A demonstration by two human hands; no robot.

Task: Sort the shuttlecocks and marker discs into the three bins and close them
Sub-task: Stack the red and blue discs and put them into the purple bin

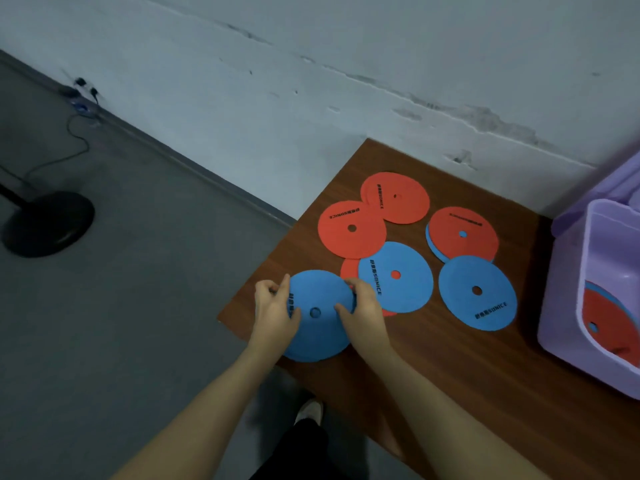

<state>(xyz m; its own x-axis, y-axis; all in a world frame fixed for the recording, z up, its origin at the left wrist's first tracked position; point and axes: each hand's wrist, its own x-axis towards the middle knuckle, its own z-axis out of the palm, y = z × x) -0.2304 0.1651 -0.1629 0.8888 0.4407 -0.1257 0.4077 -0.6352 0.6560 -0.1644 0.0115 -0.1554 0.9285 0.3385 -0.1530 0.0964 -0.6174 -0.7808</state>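
Note:
Both hands hold a blue marker disc [317,332] at the left corner of the brown table [433,368]; it looks like a thin stack. My left hand [275,311] grips its left edge, and my right hand [363,306] grips its right edge, thumb on top. Further discs lie flat beyond: two red ones [349,230] [396,197], a blue one [398,282] over a red one, a red one [464,233] over a blue one, and a single blue one [478,294]. A purple bin [581,313] at the right holds red and blue discs. No shuttlecocks are in view.
The table stands against a grey wall [346,81]. Left of it is grey floor with a black round stand base [48,223] and a cable running to a wall socket [81,86]. My shoe [310,410] shows below the table edge.

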